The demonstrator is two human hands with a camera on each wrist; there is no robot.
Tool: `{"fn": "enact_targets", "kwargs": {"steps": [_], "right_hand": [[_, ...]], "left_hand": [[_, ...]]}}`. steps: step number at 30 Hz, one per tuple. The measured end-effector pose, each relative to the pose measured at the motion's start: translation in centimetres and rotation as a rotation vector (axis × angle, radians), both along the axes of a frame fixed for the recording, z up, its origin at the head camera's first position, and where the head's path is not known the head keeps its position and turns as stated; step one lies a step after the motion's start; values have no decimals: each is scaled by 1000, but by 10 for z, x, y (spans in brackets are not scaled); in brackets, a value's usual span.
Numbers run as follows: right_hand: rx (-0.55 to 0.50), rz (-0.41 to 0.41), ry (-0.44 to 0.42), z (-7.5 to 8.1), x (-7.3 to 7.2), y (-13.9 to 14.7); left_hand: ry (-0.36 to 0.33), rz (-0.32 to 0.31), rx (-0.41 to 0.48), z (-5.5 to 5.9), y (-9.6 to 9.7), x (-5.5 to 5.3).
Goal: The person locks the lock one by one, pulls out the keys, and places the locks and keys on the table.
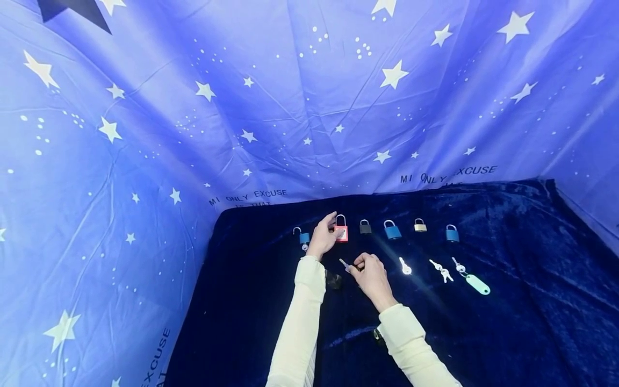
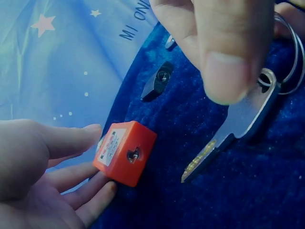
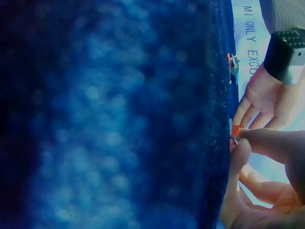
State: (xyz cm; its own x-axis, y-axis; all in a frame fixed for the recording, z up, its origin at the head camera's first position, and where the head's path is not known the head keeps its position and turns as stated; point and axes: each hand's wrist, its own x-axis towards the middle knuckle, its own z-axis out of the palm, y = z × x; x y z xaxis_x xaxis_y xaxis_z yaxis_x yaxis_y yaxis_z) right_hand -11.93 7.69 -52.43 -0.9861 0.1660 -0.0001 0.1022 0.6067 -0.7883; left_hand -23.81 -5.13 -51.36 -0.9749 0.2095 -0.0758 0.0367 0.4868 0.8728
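Note:
My left hand (image 1: 323, 237) holds a red padlock (image 1: 342, 237) at its left side, thumb at the label and fingers behind. The padlock's shackle points away from me. In the left wrist view its keyhole (image 2: 134, 155) faces the camera. Nearer to me, my right hand (image 1: 372, 275) pinches a silver key (image 2: 248, 117) by its head, and a split ring (image 2: 294, 71) hangs from it. The key's blade points toward the padlock but stands apart from it. The right wrist view is mostly blurred dark cloth, with both hands at its right edge.
Left of the red padlock lies a blue padlock (image 1: 304, 238) with its shackle swung open and a key in it. Rightward stand black (image 1: 365, 228), blue (image 1: 393, 231), brass (image 1: 420, 227) and blue (image 1: 452, 235) padlocks. Loose keys (image 1: 406, 266) and a pale green tag (image 1: 477, 284) lie before them.

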Motion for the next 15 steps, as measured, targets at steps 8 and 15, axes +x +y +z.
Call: {"fn": "enact_targets", "kwargs": {"steps": [8, 15], "right_hand": [[41, -6, 78, 1, 3, -2], [48, 12, 167, 2, -2, 0]], "left_hand": [[61, -23, 6, 5, -7, 4], [94, -3, 97, 9, -18, 9]]}}
